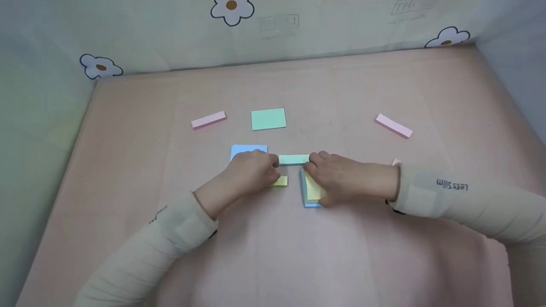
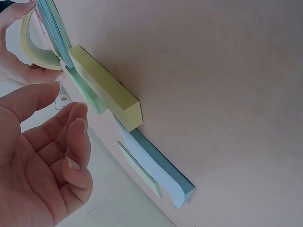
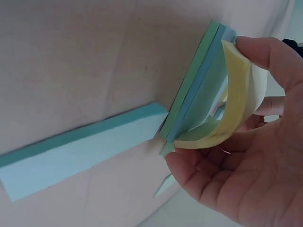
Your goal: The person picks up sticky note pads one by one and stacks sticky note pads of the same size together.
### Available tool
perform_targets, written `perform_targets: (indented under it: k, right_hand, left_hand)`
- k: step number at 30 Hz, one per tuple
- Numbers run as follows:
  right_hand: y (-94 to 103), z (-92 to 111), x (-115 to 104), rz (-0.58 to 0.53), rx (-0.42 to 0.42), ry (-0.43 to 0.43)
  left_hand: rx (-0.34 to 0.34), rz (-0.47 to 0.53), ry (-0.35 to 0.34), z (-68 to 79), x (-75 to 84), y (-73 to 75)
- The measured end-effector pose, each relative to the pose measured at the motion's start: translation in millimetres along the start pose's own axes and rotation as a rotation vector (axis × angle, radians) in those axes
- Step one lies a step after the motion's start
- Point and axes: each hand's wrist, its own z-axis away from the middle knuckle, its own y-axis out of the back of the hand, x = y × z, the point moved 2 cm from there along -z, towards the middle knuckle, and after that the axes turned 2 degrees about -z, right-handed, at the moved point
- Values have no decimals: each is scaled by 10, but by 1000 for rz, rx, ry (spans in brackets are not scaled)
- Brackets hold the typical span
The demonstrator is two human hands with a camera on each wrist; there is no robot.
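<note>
My right hand (image 1: 339, 177) pinches a pad of yellow sticky notes (image 3: 241, 101) between thumb and fingers, bending it into a curve. Beneath that pad lie a blue pad (image 3: 196, 82) and a green pad (image 3: 189, 80), stacked flat. A narrow teal pad (image 1: 293, 160) lies at the stack's far left corner. My left hand (image 1: 256, 170) hovers beside a narrow yellow pad (image 2: 106, 87), its fingers loosely bent and holding nothing in the left wrist view. Partly behind that hand in the head view is a light blue pad (image 1: 249, 149), whose top sheet lifts at one end.
Farther back on the pink-covered table (image 1: 273, 256) lie a green rectangular pad (image 1: 268, 119) and a narrow pink pad (image 1: 209, 120). Another pink pad (image 1: 394, 125) is at the right, and a small pale corner (image 1: 396, 162) peeks out by the right sleeve. Flower-printed fabric (image 1: 170, 38) walls the back.
</note>
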Motion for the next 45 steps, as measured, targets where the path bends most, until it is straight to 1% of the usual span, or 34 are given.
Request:
perform_targets:
  k: [3, 8, 12, 18, 24, 39, 45]
  right_hand:
    - [-19, -5, 1, -5, 4, -6]
    - [-30, 6, -10, 8, 36, 5]
    - [-26, 19, -18, 10, 37, -1]
    - [-22, 24, -36, 15, 13, -20]
    - [-26, 34, -52, 51, 34, -9]
    - [-51, 41, -83, 114, 101, 8]
    - [-57, 38, -84, 114, 92, 8]
  left_hand:
    - [8, 2, -12, -2, 5, -8]
    - [4, -7, -8, 3, 5, -11]
    - [-5, -12, -6, 6, 8, -10]
    - [-16, -10, -12, 2, 21, -14]
    - [-18, 5, -10, 6, 26, -13]
    - [14, 11, -31, 20, 18, -14]
    - [22, 6, -42, 30, 24, -8]
